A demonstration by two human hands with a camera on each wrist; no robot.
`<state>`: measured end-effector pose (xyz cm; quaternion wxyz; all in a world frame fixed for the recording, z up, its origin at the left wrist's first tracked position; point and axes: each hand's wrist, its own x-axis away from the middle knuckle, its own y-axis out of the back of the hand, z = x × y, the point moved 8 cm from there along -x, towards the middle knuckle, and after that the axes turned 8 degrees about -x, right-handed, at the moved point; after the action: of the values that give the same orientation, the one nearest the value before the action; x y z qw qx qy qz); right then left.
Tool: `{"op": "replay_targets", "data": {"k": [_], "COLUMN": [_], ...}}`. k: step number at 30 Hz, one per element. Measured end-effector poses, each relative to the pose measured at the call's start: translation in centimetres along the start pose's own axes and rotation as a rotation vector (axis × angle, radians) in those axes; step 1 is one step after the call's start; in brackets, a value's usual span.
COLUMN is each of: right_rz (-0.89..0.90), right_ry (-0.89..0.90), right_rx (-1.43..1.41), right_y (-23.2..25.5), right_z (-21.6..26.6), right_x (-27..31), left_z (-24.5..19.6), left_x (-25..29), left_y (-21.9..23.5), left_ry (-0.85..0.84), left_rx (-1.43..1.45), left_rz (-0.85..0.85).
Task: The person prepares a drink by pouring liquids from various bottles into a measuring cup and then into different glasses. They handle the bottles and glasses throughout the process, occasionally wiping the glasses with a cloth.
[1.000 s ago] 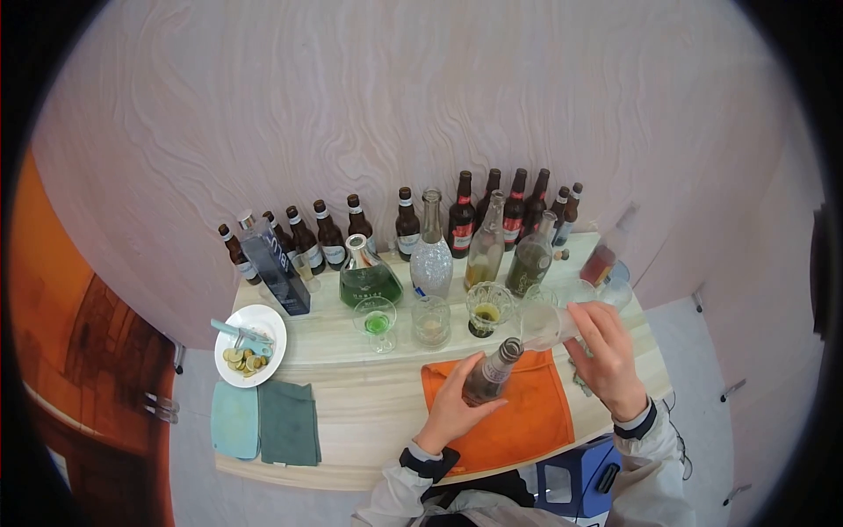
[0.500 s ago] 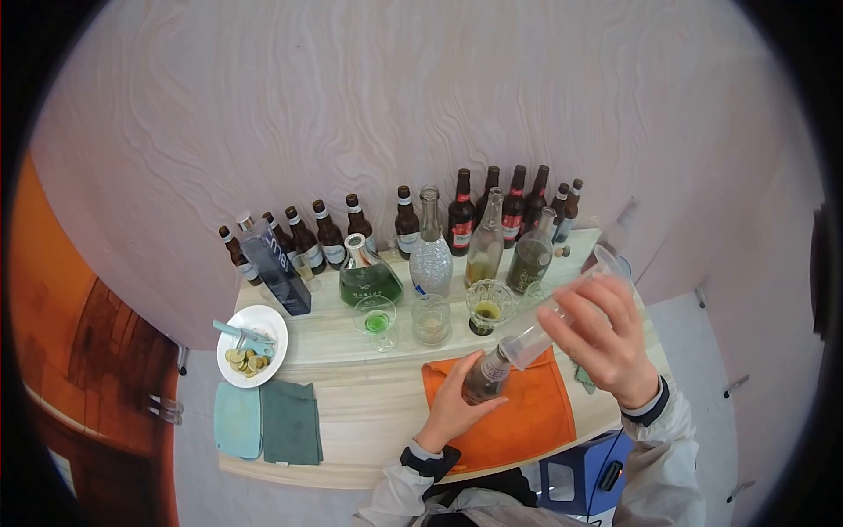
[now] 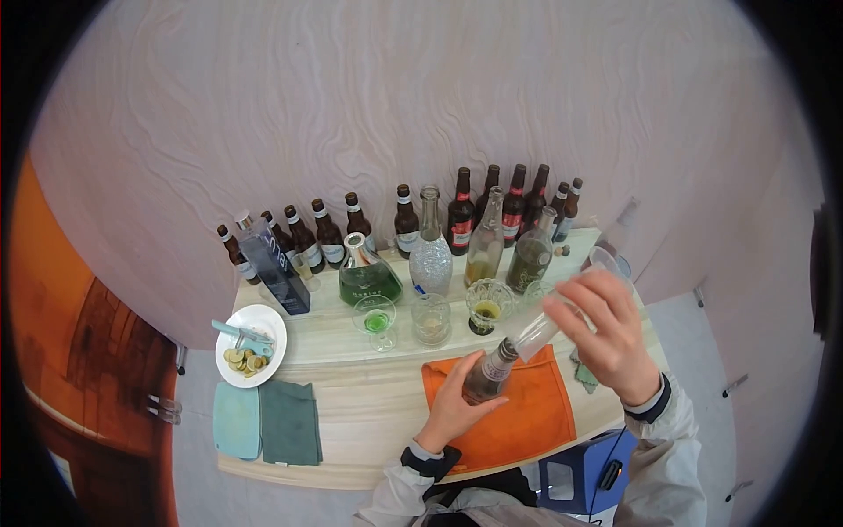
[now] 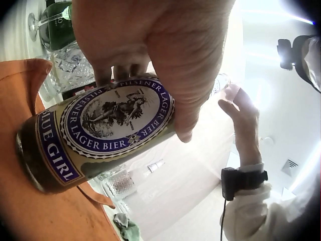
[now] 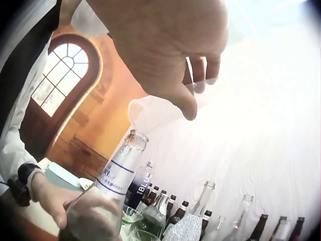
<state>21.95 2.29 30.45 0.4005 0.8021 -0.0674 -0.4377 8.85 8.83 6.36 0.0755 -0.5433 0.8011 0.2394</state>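
Note:
My left hand (image 3: 454, 408) grips a tilted glass beer bottle (image 4: 115, 118) labelled Blue Girl round its body, over an orange cloth (image 3: 536, 413). The open mouth of the bottle points up and to the right. In my right hand (image 3: 606, 334) is a clear plastic vessel (image 3: 536, 335) with a flared rim, pinched between thumb and fingers. Its rim meets the bottle's mouth in the head view; in the right wrist view the vessel (image 5: 150, 113) leans just above the bottle neck (image 5: 131, 148). The raised fingers partly hide the vessel.
Brown beer bottles (image 3: 330, 237) and clear liquor bottles (image 3: 431, 255) line the back. Nearer stand a stemmed glass with green liquid (image 3: 378, 323), a tumbler (image 3: 431, 323) and a flared glass (image 3: 487, 312). At left are a white plate (image 3: 277, 329), a pale board (image 3: 237, 422) and a green cloth (image 3: 290, 426).
My right hand has risen and turned, tipping the vessel so its end stays at the bottle's mouth. The left hand and the bottle have hardly moved.

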Motion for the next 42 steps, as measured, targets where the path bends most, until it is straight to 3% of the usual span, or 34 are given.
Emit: {"op": "replay_targets", "data": {"k": [4, 7, 8, 10, 14, 16, 18, 20, 22, 25, 26, 28, 33, 35, 36, 38, 39, 42], "right_rz": [-0.079, -0.207, -0.204, -0.350, -0.223, -0.148, -0.173, -0.110, -0.122, -0.042, -0.049, -0.177, -0.435, -0.305, -0.324, -0.194, -0.370, -0.507], "right_ry": [-0.141, -0.711, -0.705, -1.147, -1.266, -1.103, -1.102, -0.943, -0.910, -0.735, -0.740, -0.836, -0.900, -0.931, -0.929, -0.970, -0.972, -1.069], "right_rx": [-0.066, -0.336, -0.343, -0.665, -0.817, -0.735, -0.743, -0.822, -0.882, -1.007, -1.004, -0.883, -0.810, -1.198, -1.193, -1.211, -1.152, -1.276], "right_y": [-0.5, -2.4, -3.7, -6.8, -9.0, -8.7, -9.1, -10.2, -11.0, -11.7, -11.3, -9.6, -10.2, -13.7, -14.2, -16.0, -14.9, -14.2], "right_z": [-1.4, -3.5, -2.2, -1.4, 4.8, 7.3, 8.1, 10.1, 11.4, 12.6, 11.9, 8.6, 3.1, 2.9, 2.5, 2.4, 2.0, 1.9], "right_x": [2.5, 9.0, 10.9, 17.2, 19.8, 17.9, 17.4, 15.7, 14.4, 12.6, 12.7, 13.1, 10.0, 7.6, 7.2, 6.7, 6.8, 9.5], "left_z": [0.2, 0.2, 0.1, -0.1, -2.0, -3.1, -4.0, -3.7, -4.8, -2.6, -2.5, -1.1, 1.5, 2.4, 3.2, 3.7, 3.8, 3.5], "left_x": [0.0, -0.1, -0.1, -0.1, 1.2, 2.6, 4.5, 5.9, 6.2, 7.6, 7.6, 7.9, 6.9, 6.5, 6.7, 6.8, 6.8, 6.6], "left_y": [-0.1, -0.1, 0.1, 0.0, 1.7, 3.8, 4.6, 4.5, 3.8, 4.2, 4.4, 5.9, 5.1, 4.6, 4.4, 4.2, 3.9, 3.2], "left_ry": [0.005, 0.019, 0.023, 0.047, 0.083, -0.004, -0.025, 0.108, 0.065, 0.193, 0.190, 0.364, 0.342, 0.339, 0.345, 0.347, 0.333, 0.321], "left_rx": [0.001, 0.014, 0.013, 0.017, -0.109, -0.198, -0.301, -0.118, -0.174, -0.114, -0.116, -0.007, -0.111, -0.085, -0.059, -0.037, -0.113, -0.142], "left_rz": [0.000, 0.012, 0.002, 0.042, 0.004, -0.006, 0.073, 0.190, 0.206, 0.116, 0.124, -0.001, -0.052, -0.085, -0.097, -0.108, -0.068, -0.045]}}
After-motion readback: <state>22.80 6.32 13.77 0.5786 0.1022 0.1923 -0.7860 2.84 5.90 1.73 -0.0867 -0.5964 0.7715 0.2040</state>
